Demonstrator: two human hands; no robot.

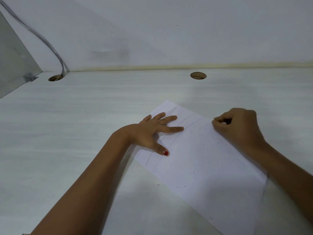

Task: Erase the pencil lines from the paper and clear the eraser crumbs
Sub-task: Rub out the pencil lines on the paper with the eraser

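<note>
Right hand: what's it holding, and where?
The right hand pinches a white eraser between curled fingers; only a sliver shows, so which part cannot be told.

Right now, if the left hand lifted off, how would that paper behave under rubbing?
The paper looks thin and light, so it would likely slide or wrinkle on the smooth desk. The left hand presses it flat. Lifted, it'd probably flop.

One paper [203, 158], one eraser [223, 123], one left hand [152, 131], one right hand [237, 126], two round holes [55, 78] [198, 75], one cable [62, 67]
</note>
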